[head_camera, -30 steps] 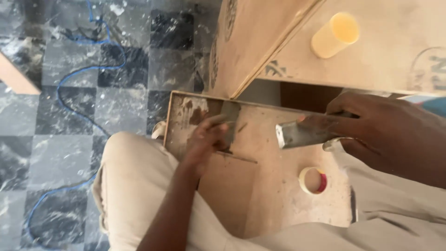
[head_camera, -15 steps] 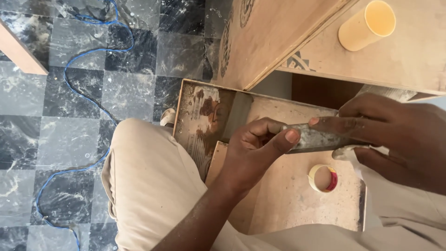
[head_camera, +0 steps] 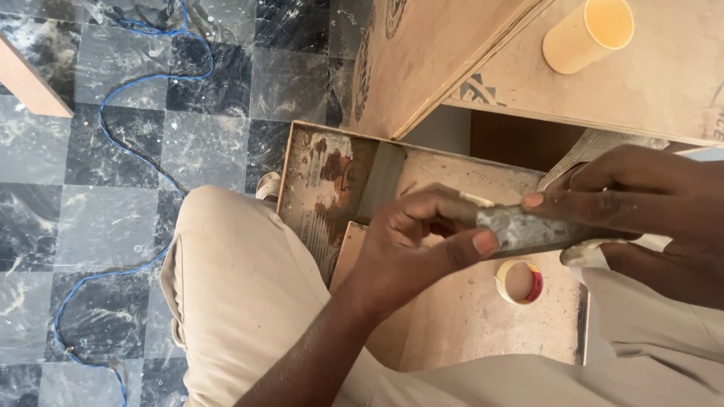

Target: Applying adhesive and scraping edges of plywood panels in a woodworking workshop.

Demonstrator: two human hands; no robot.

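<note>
— Grey metal scraper blade, smeared and dull (head_camera: 528, 228): where does it sit against the hands?

— Between both of them, lying roughly level above the shallow plywood tray (head_camera: 452, 332). The left hand (head_camera: 411, 252) closes its grip on the blade's left end, thumb (head_camera: 471, 245) pressed along the near edge and fingers curled over the top. The right hand (head_camera: 641, 203) clamps the other end, index finger laid flat along the upper face.

— How do the arms come in?

— The left forearm rises from the bottom of the view over a knee in beige trousers (head_camera: 241, 301), wrist bent inward. The right hand enters from the right edge, knuckles up, fingers stretched leftward.

— What lies round about?

— A small roll of tape with a red and yellow rim (head_camera: 519, 281) rests on the tray floor just below the blade. A pale yellow plastic cup (head_camera: 588, 34) lies on its side on the plywood board (head_camera: 664, 83) above. A blue cable (head_camera: 113, 98) loops across the dark marble-patterned floor tiles (head_camera: 75, 188).
</note>
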